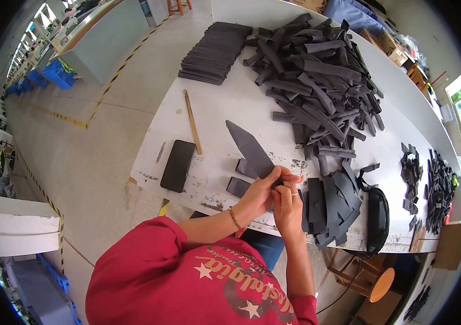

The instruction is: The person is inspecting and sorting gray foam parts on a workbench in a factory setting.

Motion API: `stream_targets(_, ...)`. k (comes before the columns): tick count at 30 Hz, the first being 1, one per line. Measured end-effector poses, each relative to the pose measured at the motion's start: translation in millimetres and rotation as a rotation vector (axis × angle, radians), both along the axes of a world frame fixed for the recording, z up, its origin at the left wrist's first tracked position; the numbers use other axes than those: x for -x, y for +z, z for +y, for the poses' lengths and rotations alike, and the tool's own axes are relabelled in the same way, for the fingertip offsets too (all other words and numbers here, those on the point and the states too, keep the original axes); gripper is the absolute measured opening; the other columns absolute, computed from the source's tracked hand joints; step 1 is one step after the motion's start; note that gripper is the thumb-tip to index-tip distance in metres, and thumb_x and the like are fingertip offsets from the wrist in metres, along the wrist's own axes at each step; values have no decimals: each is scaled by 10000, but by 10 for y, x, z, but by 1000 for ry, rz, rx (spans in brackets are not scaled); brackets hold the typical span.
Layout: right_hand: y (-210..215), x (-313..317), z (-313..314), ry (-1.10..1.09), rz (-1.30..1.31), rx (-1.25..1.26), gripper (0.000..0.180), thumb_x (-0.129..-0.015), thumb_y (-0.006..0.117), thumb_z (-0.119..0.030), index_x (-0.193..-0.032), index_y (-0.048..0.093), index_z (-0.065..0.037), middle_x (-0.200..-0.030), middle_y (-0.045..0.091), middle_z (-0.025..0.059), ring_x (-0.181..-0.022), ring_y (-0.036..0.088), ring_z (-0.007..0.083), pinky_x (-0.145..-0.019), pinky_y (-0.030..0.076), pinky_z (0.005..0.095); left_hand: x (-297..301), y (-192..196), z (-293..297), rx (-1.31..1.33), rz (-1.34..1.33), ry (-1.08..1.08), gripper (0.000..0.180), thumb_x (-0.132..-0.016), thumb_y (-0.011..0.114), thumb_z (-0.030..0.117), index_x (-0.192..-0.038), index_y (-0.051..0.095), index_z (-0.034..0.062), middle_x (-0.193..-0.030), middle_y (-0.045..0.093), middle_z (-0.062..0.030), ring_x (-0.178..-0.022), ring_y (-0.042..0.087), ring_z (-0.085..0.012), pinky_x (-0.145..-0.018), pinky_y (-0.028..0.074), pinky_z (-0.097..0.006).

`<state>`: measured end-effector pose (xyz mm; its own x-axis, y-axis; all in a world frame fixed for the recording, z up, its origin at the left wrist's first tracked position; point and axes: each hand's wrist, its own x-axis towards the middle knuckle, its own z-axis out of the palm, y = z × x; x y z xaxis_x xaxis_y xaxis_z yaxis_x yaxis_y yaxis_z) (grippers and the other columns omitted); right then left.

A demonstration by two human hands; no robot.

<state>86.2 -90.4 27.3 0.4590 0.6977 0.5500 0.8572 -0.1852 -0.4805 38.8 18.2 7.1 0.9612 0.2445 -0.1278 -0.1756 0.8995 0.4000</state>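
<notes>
Near the table's front edge, my left hand [265,189] pinches the lower end of a dark grey flat strip [247,148]. The strip's pointed tip slants up and away to the left. My right hand [287,207] closes on the same end, its fingers against my left hand; the strip's end is partly hidden between them. Just left of my hands lie two short dark folded pieces [238,186]. A stack of overlapping dark flat pieces [332,208] lies to the right of my right hand. Farther back spreads a large heap of dark curled strips [322,81].
On the white table [160,119] are a black phone [178,166], a wooden stick [193,122] and a neat row of dark strips [214,53]. A black mesh-like object [378,221] stands right of the stack, with more dark piles [439,189] beyond. A wooden stool [381,285] is below.
</notes>
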Motion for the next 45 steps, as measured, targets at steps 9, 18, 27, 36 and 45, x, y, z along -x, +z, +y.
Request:
stream_targets(9,123,5,-154,45,124,-64,170,-785,712,30,-870,568,1,-906,604,164,-682,595,328,-582,476,371,10,340,419,-187,80,194,387,-970,586,300,-1218,554,4,-899,674,-72,-967,658,-244,-901,498,-372)
stream_targets(18,300,35,-113,44,175,-125,183,-775,701,55,-878,567,-14,-904,608,156,-661,586,300,-573,475,346,24,374,199,-61,-51,181,286,-1016,485,303,-1110,563,45,-788,585,-15,-939,673,-243,-930,490,-387)
stream_targets(27,257,6,-58,44,165,-119,163,-781,694,49,-871,572,-11,-925,616,159,-654,592,299,-572,479,339,58,314,116,-31,-38,185,278,-1006,511,314,-1102,575,61,-835,624,-31,-1022,654,-271,-925,486,-376)
stream_targets(36,199,35,8,37,192,-83,145,-801,694,23,-876,572,-2,-939,617,159,-711,609,285,-617,491,335,69,270,142,2,26,175,308,-1008,504,313,-1126,576,38,-902,652,-72,-1052,640,-293,-950,480,-404)
stream_targets(45,23,221,103,-236,724,-573,134,-847,703,-5,-849,570,-23,-1103,499,57,-970,496,124,-824,410,234,-20,338,377,-172,-33,268,338,-1022,450,312,-1182,557,34,-1102,676,-126,-1260,516,-334,-1090,383,-444)
